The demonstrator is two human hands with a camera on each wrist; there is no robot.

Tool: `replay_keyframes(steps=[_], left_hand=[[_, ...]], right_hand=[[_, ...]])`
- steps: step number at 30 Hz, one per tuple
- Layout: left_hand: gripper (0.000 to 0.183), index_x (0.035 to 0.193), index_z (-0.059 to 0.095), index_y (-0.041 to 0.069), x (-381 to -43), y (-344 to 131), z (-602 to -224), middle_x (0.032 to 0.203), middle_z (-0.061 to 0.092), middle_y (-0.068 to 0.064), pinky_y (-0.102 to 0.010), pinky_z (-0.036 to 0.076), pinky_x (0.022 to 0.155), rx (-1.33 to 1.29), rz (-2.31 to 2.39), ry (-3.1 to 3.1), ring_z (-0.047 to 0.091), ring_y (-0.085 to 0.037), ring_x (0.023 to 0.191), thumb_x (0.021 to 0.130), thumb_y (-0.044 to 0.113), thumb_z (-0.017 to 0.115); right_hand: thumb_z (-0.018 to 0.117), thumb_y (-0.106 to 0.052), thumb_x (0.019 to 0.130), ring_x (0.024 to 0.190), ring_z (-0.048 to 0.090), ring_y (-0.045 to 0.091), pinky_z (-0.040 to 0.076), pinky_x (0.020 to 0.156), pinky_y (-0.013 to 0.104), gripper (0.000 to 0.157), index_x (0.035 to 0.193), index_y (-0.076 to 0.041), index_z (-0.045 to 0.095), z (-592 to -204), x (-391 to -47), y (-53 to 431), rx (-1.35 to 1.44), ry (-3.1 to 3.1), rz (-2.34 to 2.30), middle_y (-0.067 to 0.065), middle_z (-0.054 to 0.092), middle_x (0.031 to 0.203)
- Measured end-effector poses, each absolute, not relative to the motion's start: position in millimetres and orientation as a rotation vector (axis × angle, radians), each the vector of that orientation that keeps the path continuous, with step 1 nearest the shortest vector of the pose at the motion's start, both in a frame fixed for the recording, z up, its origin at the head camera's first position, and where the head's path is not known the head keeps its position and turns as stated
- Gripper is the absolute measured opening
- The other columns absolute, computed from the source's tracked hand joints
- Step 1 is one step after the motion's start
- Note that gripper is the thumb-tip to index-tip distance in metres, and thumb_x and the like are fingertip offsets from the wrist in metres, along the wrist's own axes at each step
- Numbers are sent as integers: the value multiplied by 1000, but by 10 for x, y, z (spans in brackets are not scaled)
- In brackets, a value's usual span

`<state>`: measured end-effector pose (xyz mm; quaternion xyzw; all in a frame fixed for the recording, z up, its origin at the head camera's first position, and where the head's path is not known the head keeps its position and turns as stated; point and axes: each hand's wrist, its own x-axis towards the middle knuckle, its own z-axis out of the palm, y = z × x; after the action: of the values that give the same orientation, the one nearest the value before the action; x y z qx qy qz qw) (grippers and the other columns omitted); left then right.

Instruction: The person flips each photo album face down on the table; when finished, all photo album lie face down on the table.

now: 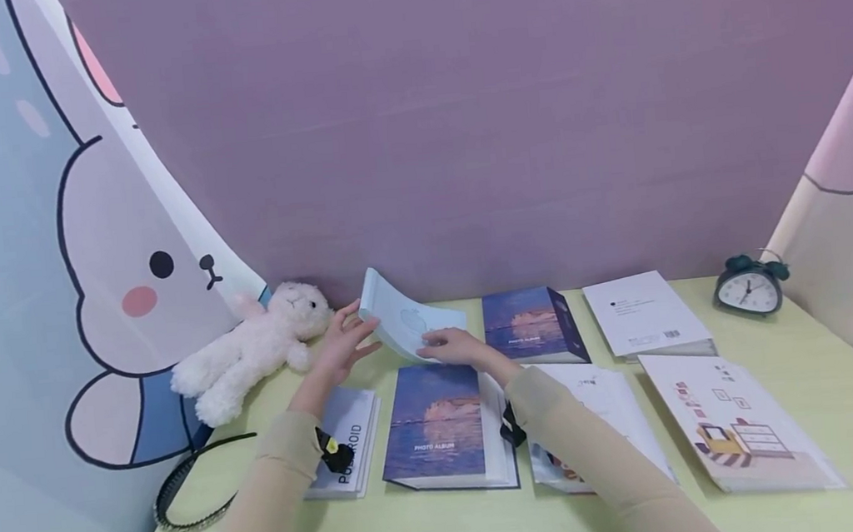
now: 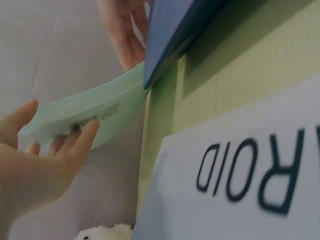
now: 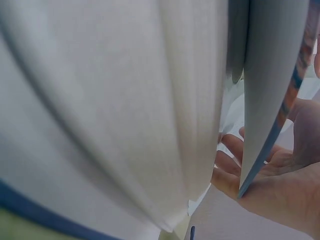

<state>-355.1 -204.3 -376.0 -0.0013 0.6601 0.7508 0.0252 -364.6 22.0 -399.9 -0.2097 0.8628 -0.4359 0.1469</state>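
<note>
My left hand holds a light blue photo album by its raised left end. In the left wrist view its thumb lies on one side of the album and the fingers on the other. My right hand has its fingertips at the album's lower right edge, partly over the cover. The album bows between the hands, its left end higher. Below it lies a blue sunset-painted photo album, whose pages fill much of the right wrist view. Beside my left wrist is a white Polaroid album.
Another sunset-painted album lies at the back, next to a white album. Two illustrated albums lie at front right. A plush toy and a black headband are left; an alarm clock stands right.
</note>
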Motion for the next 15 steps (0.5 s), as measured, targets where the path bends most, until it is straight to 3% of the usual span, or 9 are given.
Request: replay_keyframes(steps=[4, 15], left_hand=[[68, 150, 21, 16, -3551, -1981, -3784, 148, 35, -16, -47, 44, 100, -29, 2346, 2093, 42, -34, 129, 93, 9, 58], [51, 144, 36, 7, -3525, -1899, -3832, 142, 43, -16, -42, 49, 95, -84, 2417, 2196, 46, -29, 126, 95, 8, 51]], right_hand=[[54, -37, 94, 132, 41, 30, 37, 107, 46, 54, 141, -12, 43, -3987, -3636, 209, -587, 2461, -1270, 10, 45, 143], [49, -39, 96, 137, 35, 29, 33, 110, 46, 51, 141, -15, 44, -3943, -3686, 173, -619, 2430, -1257, 7, 41, 147]])
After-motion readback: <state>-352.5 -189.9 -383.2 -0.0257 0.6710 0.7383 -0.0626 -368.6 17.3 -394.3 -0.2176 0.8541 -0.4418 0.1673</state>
